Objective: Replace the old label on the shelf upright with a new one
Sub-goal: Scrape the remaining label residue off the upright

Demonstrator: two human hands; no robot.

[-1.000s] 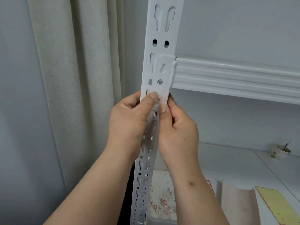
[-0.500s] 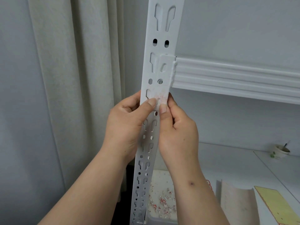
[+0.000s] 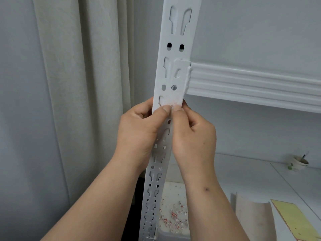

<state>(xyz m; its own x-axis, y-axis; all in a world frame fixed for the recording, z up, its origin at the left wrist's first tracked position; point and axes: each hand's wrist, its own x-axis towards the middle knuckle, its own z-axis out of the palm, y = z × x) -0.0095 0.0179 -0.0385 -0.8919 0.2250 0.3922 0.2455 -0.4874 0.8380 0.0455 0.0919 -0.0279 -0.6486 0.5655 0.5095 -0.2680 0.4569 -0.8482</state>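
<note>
At frame centre, the left hand (image 3: 139,129) and right hand (image 3: 192,131) are curling round the shelf upright (image 3: 175,49), thumbs meeting at a pinkish label remnant (image 3: 171,102), apparently picking it off. Red-white scraps (image 3: 173,216) are lying lower centre on the worktop (image 3: 251,180).

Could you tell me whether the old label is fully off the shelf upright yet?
Not fully: a pale pinkish residue patch remains on the upright, with both thumbs picking at its lower edge.
</note>
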